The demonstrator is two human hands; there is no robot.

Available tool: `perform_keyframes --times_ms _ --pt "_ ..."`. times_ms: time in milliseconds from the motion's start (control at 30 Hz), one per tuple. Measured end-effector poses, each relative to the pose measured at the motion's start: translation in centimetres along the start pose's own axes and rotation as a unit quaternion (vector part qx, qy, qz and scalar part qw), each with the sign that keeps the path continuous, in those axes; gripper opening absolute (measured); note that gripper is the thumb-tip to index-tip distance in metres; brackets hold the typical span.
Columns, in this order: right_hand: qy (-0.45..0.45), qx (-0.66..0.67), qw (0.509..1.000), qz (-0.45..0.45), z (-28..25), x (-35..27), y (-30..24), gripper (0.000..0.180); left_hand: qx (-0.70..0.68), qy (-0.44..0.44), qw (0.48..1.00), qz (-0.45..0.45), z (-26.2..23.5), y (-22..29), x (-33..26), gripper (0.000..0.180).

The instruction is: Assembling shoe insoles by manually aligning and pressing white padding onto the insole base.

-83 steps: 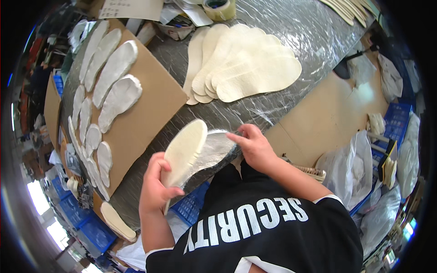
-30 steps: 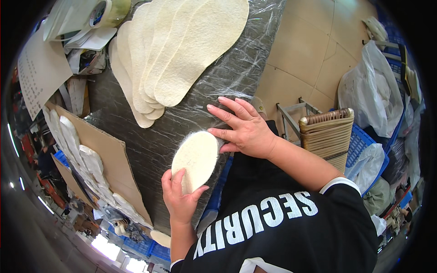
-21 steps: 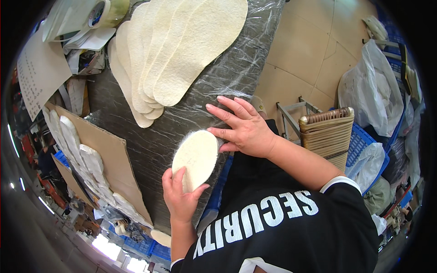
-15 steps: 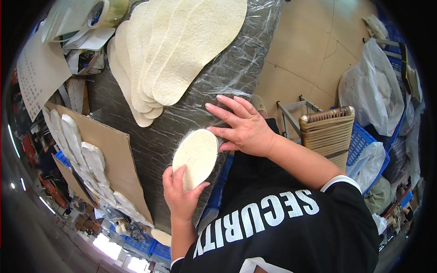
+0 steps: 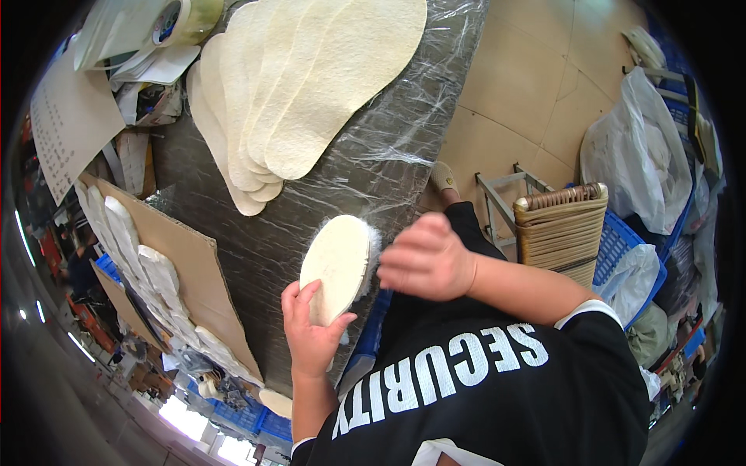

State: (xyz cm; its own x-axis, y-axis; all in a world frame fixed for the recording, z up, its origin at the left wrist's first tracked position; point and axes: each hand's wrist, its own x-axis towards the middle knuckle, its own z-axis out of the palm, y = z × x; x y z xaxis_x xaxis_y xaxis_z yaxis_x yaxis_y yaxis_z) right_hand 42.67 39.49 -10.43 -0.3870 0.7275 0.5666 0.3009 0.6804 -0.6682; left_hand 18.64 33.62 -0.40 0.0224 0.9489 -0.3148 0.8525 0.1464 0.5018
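Note:
My left hand [image 5: 314,326] grips the near end of a cream oval insole [image 5: 337,262], fingers on its upper face and thumb at its edge. The insole is smooth on top, with white fluffy pile sticking out along its far and right edges. It is held over the near part of the dark table [image 5: 256,264]. My right hand [image 5: 428,260] is just right of the insole, apart from it. Its fingers are bent and smeared by motion, so I cannot see whether anything is in them. Farther off lies a fanned stack of large cream insole-shaped felt pieces [image 5: 342,85].
At left, a cardboard sheet [image 5: 183,264] bears a row of white padded pieces [image 5: 158,268]. Tape rolls [image 5: 190,22] and papers sit at the far left. Right of the table stand a woven-seat stool [image 5: 561,233], blue crates [image 5: 616,248] and a white plastic bag [image 5: 637,147].
My right hand has drawn back from beside the insole toward me, its spread fingers now bent. The insole, in my left hand, is tilted a little more, showing more fluffy pile.

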Motion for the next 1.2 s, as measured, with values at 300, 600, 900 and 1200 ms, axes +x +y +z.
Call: perform_keyframes --times_ms 300,600,900,1200 --pt "-0.082 -0.071 0.994 0.002 2.3 -2.1 -2.3 0.027 0.016 -0.009 1.000 -0.004 -0.3 0.5 0.5 0.073" --pt "-0.099 -0.115 0.988 0.022 2.9 -3.3 -3.1 0.028 0.092 0.005 0.996 0.017 0.3 1.3 0.6 0.076" --pt "-0.069 -0.145 0.987 0.026 3.8 -4.0 -3.3 0.019 -0.005 -0.014 0.999 -0.038 -0.4 1.7 0.6 0.070" --pt "-0.091 -0.132 0.987 0.010 3.9 -4.3 -3.6 0.016 0.055 -0.014 0.998 -0.019 -0.5 2.6 0.9 0.070"
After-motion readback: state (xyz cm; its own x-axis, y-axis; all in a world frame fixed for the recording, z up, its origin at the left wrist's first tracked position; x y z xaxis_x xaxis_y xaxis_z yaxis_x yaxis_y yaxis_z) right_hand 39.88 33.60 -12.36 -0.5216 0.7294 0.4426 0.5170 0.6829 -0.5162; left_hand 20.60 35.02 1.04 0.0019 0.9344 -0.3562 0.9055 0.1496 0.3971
